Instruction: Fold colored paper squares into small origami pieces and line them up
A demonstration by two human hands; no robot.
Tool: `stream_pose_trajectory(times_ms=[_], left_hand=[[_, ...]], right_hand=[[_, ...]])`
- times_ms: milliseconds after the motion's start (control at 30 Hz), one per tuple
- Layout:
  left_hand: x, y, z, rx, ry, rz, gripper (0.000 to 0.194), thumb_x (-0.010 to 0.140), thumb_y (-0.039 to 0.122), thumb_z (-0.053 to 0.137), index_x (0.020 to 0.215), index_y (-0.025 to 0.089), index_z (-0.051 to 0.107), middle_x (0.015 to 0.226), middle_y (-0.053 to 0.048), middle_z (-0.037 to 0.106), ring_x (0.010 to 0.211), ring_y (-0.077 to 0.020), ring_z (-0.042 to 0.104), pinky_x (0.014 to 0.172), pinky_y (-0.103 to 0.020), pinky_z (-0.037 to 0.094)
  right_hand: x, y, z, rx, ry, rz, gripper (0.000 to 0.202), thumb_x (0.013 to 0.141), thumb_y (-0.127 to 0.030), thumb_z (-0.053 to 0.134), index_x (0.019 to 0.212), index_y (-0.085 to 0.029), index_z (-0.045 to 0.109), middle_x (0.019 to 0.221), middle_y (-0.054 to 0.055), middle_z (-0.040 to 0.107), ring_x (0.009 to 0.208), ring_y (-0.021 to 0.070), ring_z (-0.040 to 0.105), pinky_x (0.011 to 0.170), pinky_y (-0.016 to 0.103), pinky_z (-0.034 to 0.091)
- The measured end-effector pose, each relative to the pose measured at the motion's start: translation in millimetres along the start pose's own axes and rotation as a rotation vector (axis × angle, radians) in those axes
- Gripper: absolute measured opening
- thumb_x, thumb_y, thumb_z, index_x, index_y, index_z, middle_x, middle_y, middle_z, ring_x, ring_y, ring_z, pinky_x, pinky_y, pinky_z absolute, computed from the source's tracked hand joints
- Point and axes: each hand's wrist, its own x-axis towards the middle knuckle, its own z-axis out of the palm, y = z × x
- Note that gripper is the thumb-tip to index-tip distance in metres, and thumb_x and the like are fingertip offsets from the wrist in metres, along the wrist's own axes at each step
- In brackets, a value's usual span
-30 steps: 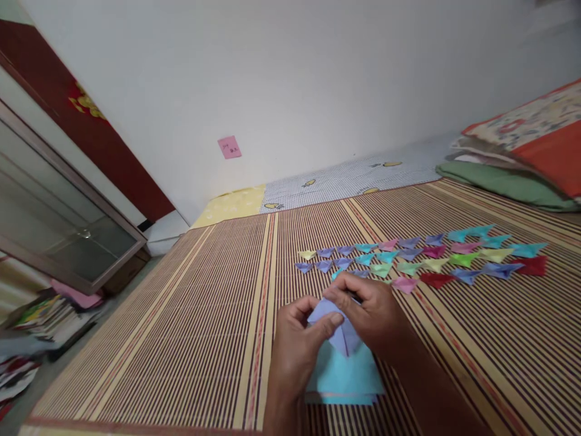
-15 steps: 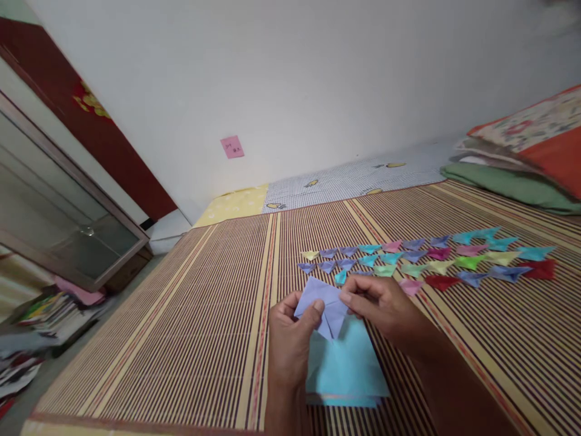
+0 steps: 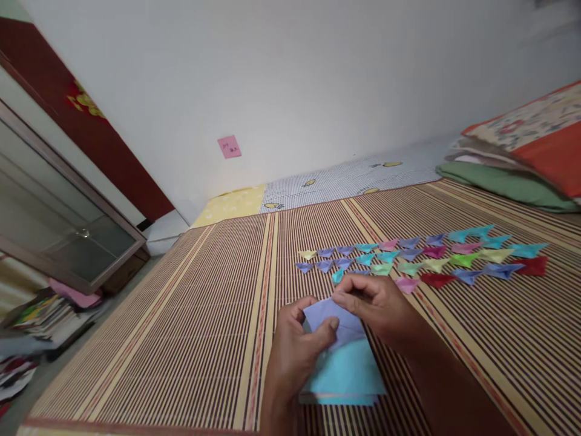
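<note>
Between my two hands is a folded sheet of lavender origami paper (image 3: 347, 327), with crease lines on its face. My left hand (image 3: 297, 348) grips its left side, thumb pressed on top and fingers behind. At the paper's upper edge, my right hand (image 3: 379, 303) pinches it between thumb and fingertips. A stack of light-blue paper squares (image 3: 347, 375) lies on the striped mat just beneath, partly covered by the lavender sheet and my left hand. Beyond my hands, rows of small folded paper boats (image 3: 413, 257) in many colours stand on the mat.
The striped mat (image 3: 200, 327) covers the bed. Folded bedding and an orange pillow (image 3: 551, 157) are piled at the far right. A pink note (image 3: 229, 146) is stuck on the wall. A glass-fronted cabinet (image 3: 82, 224) and stacked books (image 3: 43, 315) stand to the left.
The lavender paper has turned and come lower, nearer the light-blue stack. My right hand has shifted left to its upper edge, and my left thumb has slid right across it.
</note>
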Motion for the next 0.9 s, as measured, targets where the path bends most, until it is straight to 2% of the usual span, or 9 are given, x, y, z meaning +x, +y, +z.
stream_pose_trajectory(times_ms=[200,300,367,467,533,600,667,800,900], left_hand=[[6,1,-4.1,-0.059,0.186,0.045,0.026,0.066,0.029,0.088,0.07,0.013,0.069,0.059,0.001,0.061,0.052,-0.0097,0.051,0.052,-0.02,0.042],[9,0,-8.3,-0.214,0.264,0.128,0.029,0.064,0.029,0.091,0.079,0.015,0.07,0.069,0.0,0.067,0.062,-0.0112,0.059,0.061,-0.02,0.048],[9,0,-7.7,-0.303,0.266,0.14,0.037,0.061,0.028,0.093,0.089,0.016,0.072,0.078,-0.001,0.071,0.07,-0.0125,0.064,0.068,-0.022,0.051],[8,1,1.8,-0.327,0.223,0.088,0.04,0.059,0.031,0.095,0.089,0.013,0.075,0.075,-0.003,0.072,0.067,-0.0114,0.064,0.062,-0.018,0.049],[8,2,11.0,-0.372,0.254,0.086,0.034,0.063,0.032,0.094,0.083,0.012,0.075,0.066,0.0,0.068,0.054,-0.0063,0.057,0.052,-0.014,0.042],[8,3,18.0,-0.489,0.332,0.099,0.03,0.065,0.032,0.093,0.073,0.013,0.072,0.058,0.005,0.063,0.043,-0.0015,0.046,0.044,-0.011,0.036],[7,5,20.5,-0.572,0.37,0.109,0.03,0.064,0.03,0.095,0.068,0.013,0.07,0.054,0.006,0.061,0.039,-0.0003,0.044,0.04,-0.01,0.034],[7,8,16.2,-0.613,0.336,0.098,0.03,0.06,0.028,0.097,0.074,0.012,0.076,0.063,-0.001,0.072,0.05,-0.0068,0.064,0.048,-0.012,0.05],[8,10,12.6,-0.584,0.271,0.072,0.031,0.061,0.028,0.096,0.081,0.012,0.078,0.072,-0.005,0.077,0.057,-0.0119,0.072,0.053,-0.015,0.057]], right_hand=[[-1,3,-13,0.081,-0.169,0.079,0.017,0.086,-0.031,0.069,0.074,-0.019,0.067,0.067,-0.002,0.059,0.062,0.0121,0.051,0.057,0.025,0.039],[2,4,-10,0.107,-0.071,0.064,0.017,0.086,-0.032,0.07,0.075,-0.019,0.066,0.068,-0.002,0.059,0.063,0.0123,0.052,0.058,0.025,0.041],[5,7,-4,0.174,0.057,0.059,0.02,0.084,-0.035,0.072,0.076,-0.02,0.064,0.069,-0.002,0.059,0.064,0.0129,0.054,0.058,0.025,0.043],[10,15,8,0.281,0.152,0.049,0.025,0.08,-0.039,0.077,0.075,-0.02,0.062,0.067,-0.002,0.059,0.062,0.0133,0.055,0.058,0.025,0.044],[11,20,15,0.322,0.147,0.047,0.025,0.08,-0.04,0.079,0.076,-0.02,0.064,0.068,-0.002,0.061,0.063,0.0134,0.056,0.059,0.025,0.046],[11,24,20,0.36,0.103,0.048,0.023,0.081,-0.04,0.079,0.083,-0.02,0.069,0.076,0.001,0.068,0.071,0.0153,0.062,0.067,0.027,0.051],[11,28,24,0.39,0.054,0.048,0.022,0.082,-0.04,0.08,0.09,-0.02,0.074,0.085,0.003,0.074,0.082,0.0181,0.067,0.077,0.03,0.054],[11,35,28,0.38,0.033,0.047,0.027,0.08,-0.042,0.082,0.096,-0.021,0.078,0.088,0.005,0.077,0.086,0.0212,0.071,0.081,0.035,0.056],[12,36,29,0.302,0.026,0.022,0.028,0.081,-0.04,0.081,0.101,-0.021,0.079,0.093,0.007,0.079,0.088,0.0232,0.072,0.084,0.038,0.057]])
